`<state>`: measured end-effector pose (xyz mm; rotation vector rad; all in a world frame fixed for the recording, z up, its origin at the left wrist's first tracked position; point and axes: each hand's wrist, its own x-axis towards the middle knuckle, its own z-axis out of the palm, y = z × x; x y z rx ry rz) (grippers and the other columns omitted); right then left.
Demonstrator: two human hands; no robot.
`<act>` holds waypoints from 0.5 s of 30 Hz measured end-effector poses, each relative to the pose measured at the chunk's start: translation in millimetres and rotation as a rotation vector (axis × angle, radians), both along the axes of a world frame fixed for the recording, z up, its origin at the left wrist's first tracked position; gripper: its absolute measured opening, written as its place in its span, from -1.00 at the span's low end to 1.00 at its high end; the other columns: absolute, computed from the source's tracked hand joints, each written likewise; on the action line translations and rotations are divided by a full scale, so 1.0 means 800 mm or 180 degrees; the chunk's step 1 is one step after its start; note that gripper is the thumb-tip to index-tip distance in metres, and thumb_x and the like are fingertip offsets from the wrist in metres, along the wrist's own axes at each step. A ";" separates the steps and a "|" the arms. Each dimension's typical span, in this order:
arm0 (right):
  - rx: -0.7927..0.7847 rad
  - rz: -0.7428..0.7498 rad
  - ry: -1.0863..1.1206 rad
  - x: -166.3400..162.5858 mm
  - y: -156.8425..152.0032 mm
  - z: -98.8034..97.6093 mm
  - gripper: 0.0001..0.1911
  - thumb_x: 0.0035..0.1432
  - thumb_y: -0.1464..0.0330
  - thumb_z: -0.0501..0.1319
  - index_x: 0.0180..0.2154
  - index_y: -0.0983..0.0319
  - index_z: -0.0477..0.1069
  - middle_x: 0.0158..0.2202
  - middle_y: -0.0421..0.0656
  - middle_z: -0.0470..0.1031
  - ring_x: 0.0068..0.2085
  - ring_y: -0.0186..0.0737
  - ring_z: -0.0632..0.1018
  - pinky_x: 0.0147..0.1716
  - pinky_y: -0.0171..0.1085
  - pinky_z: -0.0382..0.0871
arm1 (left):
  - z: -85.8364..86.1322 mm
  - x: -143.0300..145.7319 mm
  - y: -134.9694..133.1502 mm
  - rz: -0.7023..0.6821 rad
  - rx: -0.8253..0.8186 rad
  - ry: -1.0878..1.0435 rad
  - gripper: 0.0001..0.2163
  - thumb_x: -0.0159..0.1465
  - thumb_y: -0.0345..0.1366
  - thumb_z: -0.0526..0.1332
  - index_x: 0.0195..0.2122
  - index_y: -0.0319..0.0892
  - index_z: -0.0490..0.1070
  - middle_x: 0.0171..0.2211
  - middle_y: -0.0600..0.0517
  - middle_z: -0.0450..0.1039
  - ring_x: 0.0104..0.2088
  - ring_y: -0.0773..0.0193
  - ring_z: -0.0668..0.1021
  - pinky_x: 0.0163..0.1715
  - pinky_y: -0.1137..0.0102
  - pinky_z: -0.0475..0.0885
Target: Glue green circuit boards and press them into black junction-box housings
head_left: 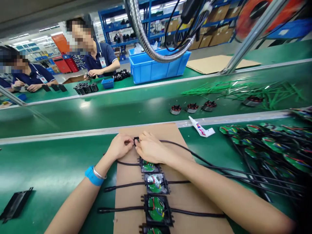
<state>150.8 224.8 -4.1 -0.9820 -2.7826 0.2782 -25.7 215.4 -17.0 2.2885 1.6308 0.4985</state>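
Observation:
At the far end of a cardboard sheet (pixel 131 182), both hands are closed with fingertips together around a small black plastic housing (pixel 136 139), mostly hidden by the fingers. My left hand (pixel 121 146) pinches its left side, while my right hand (pixel 151 148) grips it from the right and above. A black cable (pixel 175 143) runs out to the right from under my right hand. Nearer to me, several square black housings with green circuit boards lie in a column, among them a housing (pixel 156 209) and another housing (pixel 156 183), with black cables to both sides.
Many cabled circuit boards (pixel 273 143) are heaped at right. A white glue tube (pixel 201 127) lies beyond the cardboard. Motor-like parts (pixel 192 108) and green strips (pixel 219 88) rest on the middle strip. A black plastic piece (pixel 16 204) lies left. Two co-workers (pixel 99 58) sit opposite.

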 end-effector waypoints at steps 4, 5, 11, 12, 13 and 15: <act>-0.0082 0.0091 0.0029 0.019 -0.005 0.018 -0.65 0.28 0.35 0.02 -0.19 0.42 0.51 -0.22 0.16 0.45 -0.08 0.12 0.34 -0.12 0.04 0.22 | 0.024 0.007 -0.029 -0.0043 0.0101 0.0154 -0.83 0.31 -0.40 0.08 -0.29 -0.22 0.48 -0.26 -0.04 0.45 -0.18 0.15 0.48 -0.09 0.20 0.36; -0.0088 0.0134 0.0068 0.033 -0.016 0.026 -0.67 0.29 0.35 0.02 -0.13 0.39 0.50 -0.17 0.14 0.44 -0.06 0.09 0.34 -0.08 0.02 0.22 | 0.031 0.008 -0.048 -0.0060 0.0157 0.0179 -0.80 0.32 -0.39 0.04 -0.25 -0.22 0.46 -0.20 -0.07 0.44 -0.13 0.11 0.46 -0.05 0.16 0.33; -0.0758 0.0049 0.0190 0.157 -0.153 0.033 -0.42 0.03 0.04 0.31 0.03 0.19 0.39 -0.09 0.05 0.44 -0.05 0.06 0.39 -0.05 -0.05 0.30 | 0.014 -0.007 -0.221 -0.0726 -0.0064 0.0283 -0.57 0.07 -0.07 0.33 -0.07 -0.12 0.36 -0.15 -0.07 0.45 -0.20 0.05 0.47 -0.14 0.20 0.41; -0.0706 -0.0069 0.0196 0.172 -0.177 0.023 -0.29 -0.08 0.04 0.37 0.08 0.22 0.36 -0.08 0.08 0.44 -0.04 0.12 0.40 0.01 0.02 0.27 | 0.002 -0.009 -0.243 -0.0735 -0.0178 0.0454 -0.58 0.06 -0.08 0.33 -0.09 -0.11 0.37 -0.18 -0.08 0.46 -0.22 0.04 0.48 -0.17 0.21 0.42; -0.0652 -0.0156 0.0203 0.185 -0.198 0.012 -0.31 -0.09 0.10 0.39 0.06 0.21 0.37 -0.11 0.07 0.46 -0.07 0.13 0.43 0.02 0.04 0.26 | -0.009 -0.011 -0.259 -0.0686 -0.0276 0.0598 -0.68 0.09 -0.14 0.31 -0.14 -0.10 0.39 -0.25 -0.06 0.48 -0.27 0.06 0.49 -0.22 0.24 0.43; -0.0568 -0.0315 0.0233 0.199 -0.226 -0.007 -0.57 0.00 0.26 0.33 -0.05 0.12 0.43 -0.16 -0.03 0.50 -0.13 0.05 0.49 -0.03 -0.03 0.33 | -0.024 -0.014 -0.275 -0.0605 -0.0363 0.0761 -0.87 0.17 -0.26 0.23 -0.26 -0.07 0.37 -0.37 -0.01 0.47 -0.35 0.11 0.51 -0.34 0.32 0.44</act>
